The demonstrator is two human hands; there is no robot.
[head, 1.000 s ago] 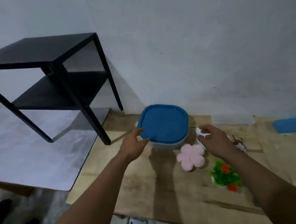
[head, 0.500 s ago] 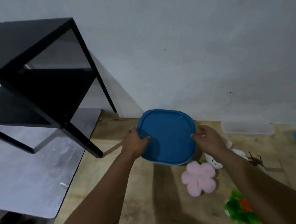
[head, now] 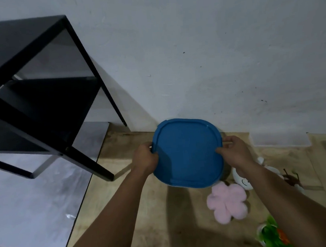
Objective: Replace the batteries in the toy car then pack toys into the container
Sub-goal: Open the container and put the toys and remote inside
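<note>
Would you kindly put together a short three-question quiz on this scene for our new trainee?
1. True or false: both hands grip the square blue plastic lid.
2. Which soft toy lies just below the lid in the head view? A. pink flower-shaped plush B. yellow duck C. red ball
3. Fill in: the left hand holds the lid's ____ edge; the right hand holds the opposite one.

Key: 1 true; 2 A; 3 left.

Both arms outstretched — left hand (head: 145, 157), right hand (head: 235, 150) gripping.
</note>
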